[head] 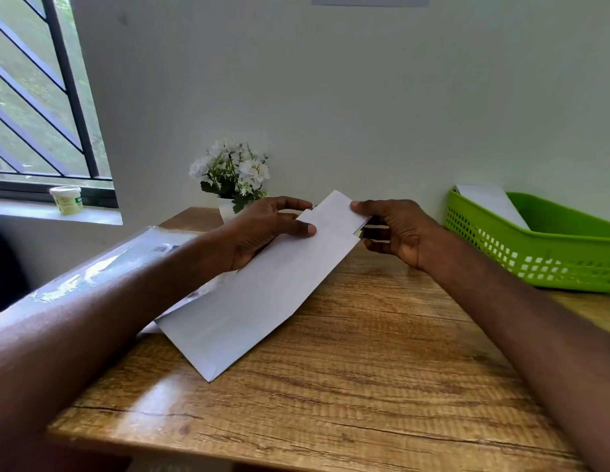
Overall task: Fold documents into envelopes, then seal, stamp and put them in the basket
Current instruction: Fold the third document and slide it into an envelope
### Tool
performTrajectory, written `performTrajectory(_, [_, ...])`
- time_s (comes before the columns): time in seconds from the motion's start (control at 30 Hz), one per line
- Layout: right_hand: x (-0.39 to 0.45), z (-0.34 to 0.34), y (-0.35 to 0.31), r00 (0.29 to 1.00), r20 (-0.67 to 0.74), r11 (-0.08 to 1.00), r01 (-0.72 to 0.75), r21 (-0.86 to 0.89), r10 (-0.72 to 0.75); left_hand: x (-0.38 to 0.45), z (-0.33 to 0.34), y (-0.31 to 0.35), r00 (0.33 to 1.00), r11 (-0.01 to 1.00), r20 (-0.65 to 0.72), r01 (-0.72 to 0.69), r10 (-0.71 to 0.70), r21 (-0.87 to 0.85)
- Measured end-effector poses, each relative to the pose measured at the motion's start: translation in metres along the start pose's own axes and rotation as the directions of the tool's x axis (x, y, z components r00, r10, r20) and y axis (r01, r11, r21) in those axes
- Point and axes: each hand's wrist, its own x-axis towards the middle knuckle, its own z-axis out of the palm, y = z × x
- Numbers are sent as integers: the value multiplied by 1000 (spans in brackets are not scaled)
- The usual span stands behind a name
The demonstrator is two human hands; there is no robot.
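Note:
A long white envelope [259, 294] slants over the wooden table [348, 386], its lower corner resting on the wood. My left hand [262, 229] grips its upper end, thumb on top. A folded white document [337, 209] sticks out of the envelope's open end. My right hand [395, 229] pinches that document at its far right corner. A green plastic basket [548, 257] stands at the right with a white envelope [491, 202] leaning inside it.
A clear plastic pack of envelopes [102, 264] lies at the table's left, partly under my left forearm. A white pot of white flowers [234, 178] stands at the back by the wall. A small tub [67, 199] sits on the window sill.

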Motion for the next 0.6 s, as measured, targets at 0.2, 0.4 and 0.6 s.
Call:
performTrajectory(0.2, [-3, 3, 0, 994, 87, 991, -53, -125, 65, -1, 0, -1, 1000, 1000, -22, -8, 8, 10])
performTrajectory(0.4, [-5, -3, -8, 968, 214, 988, -107, -109, 129, -1, 1, 0, 1000, 1000, 3, -8, 8, 7])
performTrajectory(0.6, [-5, 3, -4, 971, 207, 985, -93, -145, 123, -2, 3, 1, 1000, 1000, 20, 5, -5, 13])
